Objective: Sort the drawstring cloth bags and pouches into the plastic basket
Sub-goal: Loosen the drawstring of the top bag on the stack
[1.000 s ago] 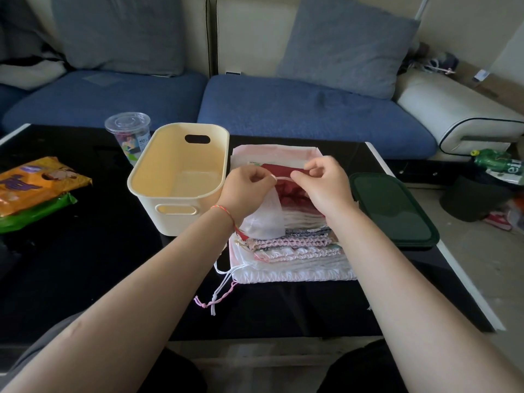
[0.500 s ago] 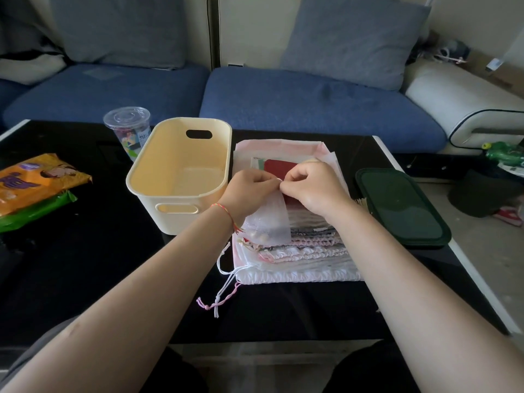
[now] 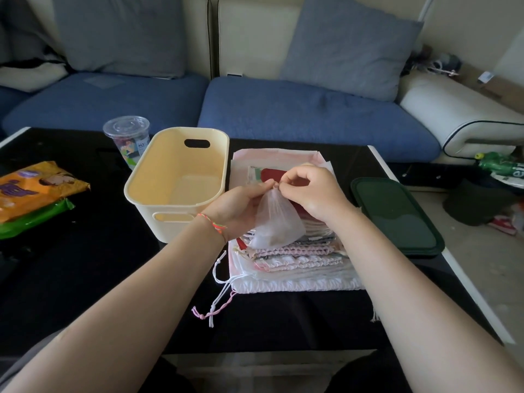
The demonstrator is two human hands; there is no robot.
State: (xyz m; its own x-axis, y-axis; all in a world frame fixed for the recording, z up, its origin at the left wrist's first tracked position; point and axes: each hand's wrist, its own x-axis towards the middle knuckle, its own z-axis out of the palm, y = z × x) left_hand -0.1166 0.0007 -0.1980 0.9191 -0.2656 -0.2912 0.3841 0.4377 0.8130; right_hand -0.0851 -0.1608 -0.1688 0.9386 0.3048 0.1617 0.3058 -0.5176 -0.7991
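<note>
- Both of my hands meet at the gathered neck of a small sheer white pouch [image 3: 276,222], which I hold up just above the stack of cloth bags [image 3: 295,256].
- My left hand [image 3: 238,207] pinches the pouch's neck from the left, thumb and fingertips closed tight on the fabric; a woven bracelet [image 3: 215,224] sits on that wrist.
- My right hand [image 3: 312,191] pinches the same neck from the right, fingers curled and closed on it; whether I have cloth or cord there I cannot tell.
- The pouch hangs from that pinch and widens toward its bottom edge, which looks to brush the top of the stack.
- The stack lies flat on the black table [image 3: 85,279], with ruffled drawstring edges facing me and a red bag [image 3: 272,174] showing at its far side.
- Loose white and pink cords [image 3: 218,296] trail off the stack's near left corner onto the table.
- The cream plastic basket [image 3: 175,211] stands just left of the stack, with nothing visible inside.
- A lidded clear cup [image 3: 127,137] stands beyond the basket's far left corner.
- An orange snack packet [image 3: 37,188] lies over a green one at the table's left edge.
- A dark green lid [image 3: 397,217] lies right of the stack.
</note>
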